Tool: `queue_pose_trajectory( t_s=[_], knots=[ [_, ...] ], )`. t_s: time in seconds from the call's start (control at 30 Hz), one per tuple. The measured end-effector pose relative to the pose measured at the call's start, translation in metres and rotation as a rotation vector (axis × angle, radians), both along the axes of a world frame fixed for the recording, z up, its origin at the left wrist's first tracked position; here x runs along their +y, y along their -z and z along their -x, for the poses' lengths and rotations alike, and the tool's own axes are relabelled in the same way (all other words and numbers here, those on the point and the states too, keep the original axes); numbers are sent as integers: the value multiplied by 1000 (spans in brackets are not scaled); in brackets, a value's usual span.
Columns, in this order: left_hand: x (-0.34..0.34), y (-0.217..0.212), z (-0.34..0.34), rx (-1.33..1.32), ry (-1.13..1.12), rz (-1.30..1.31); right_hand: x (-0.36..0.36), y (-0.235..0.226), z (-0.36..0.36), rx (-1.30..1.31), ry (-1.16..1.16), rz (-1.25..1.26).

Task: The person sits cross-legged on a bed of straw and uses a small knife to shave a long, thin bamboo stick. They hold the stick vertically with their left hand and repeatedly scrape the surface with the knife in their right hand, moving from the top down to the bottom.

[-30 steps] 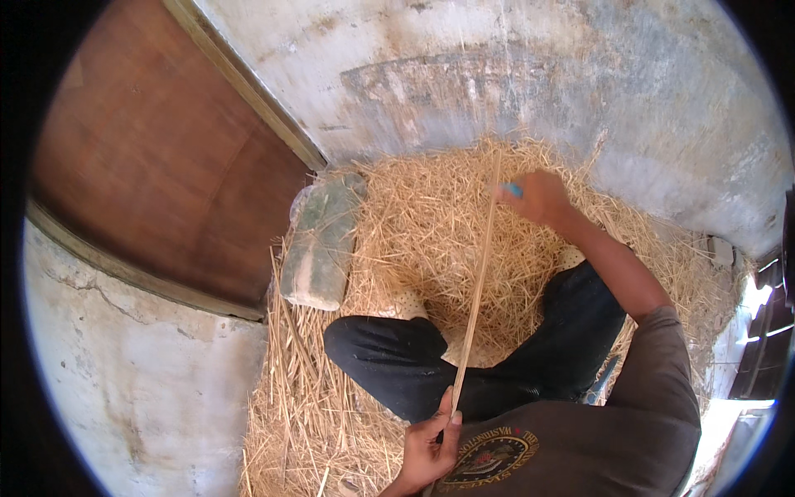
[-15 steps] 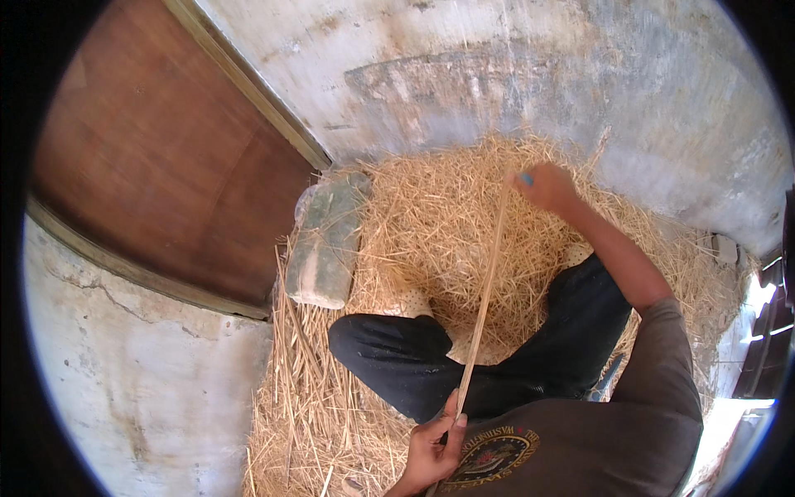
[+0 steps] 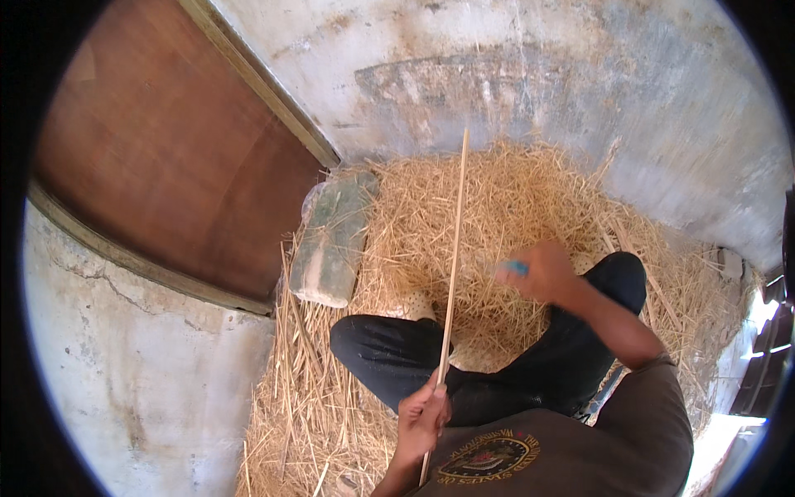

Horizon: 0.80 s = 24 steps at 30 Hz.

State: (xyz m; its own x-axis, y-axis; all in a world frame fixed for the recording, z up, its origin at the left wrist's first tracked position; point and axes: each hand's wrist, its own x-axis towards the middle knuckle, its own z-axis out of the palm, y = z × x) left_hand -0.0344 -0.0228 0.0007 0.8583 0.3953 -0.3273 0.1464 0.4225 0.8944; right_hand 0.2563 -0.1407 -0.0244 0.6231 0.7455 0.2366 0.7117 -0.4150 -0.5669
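A long, thin pale strip, probably bamboo or wood (image 3: 455,248), rises from my left hand (image 3: 424,414). That hand is closed round its lower part, near my lap, with the thumb along the strip. The strip's top end reaches up to the foot of the wall. My right hand (image 3: 546,272), smeared by motion, is a little to the right of the strip and apart from it. Its fingers are closed on a small blue object (image 3: 515,267), whose kind is hidden by the grip and the blur.
Pale shavings (image 3: 439,207) are heaped before my crossed legs (image 3: 389,348). A greenish block (image 3: 331,240) lies left of the heap, beside a brown door panel (image 3: 182,157). Long loose strips (image 3: 302,356) lie below the block. A stained wall (image 3: 513,74) stands behind.
My right hand has moved down toward me, away from the strip's top end. The strip's top has swung left and now stands free of that hand; my left hand still grips it.
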Motion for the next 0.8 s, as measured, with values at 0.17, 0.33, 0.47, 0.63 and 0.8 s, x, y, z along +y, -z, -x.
queue_pose_trajectory(
  t_s=[0.17,0.33,0.47,0.63,0.8],
  knots=[
    [-7,-4,-14,-54,49,38,15,-12,46,-242,-141,-77],
    [-8,-13,-18,-28,8,108,22,-21,34,-292,-130,4],
    [-11,-11,-15,-43,-20,155,29,-14,27,-370,-121,-18],
    [-8,-5,-7,-17,16,154,30,-10,40,-255,-148,33],
    [-11,-4,-5,-15,45,157,38,-13,2,-287,17,88]
  ],
)
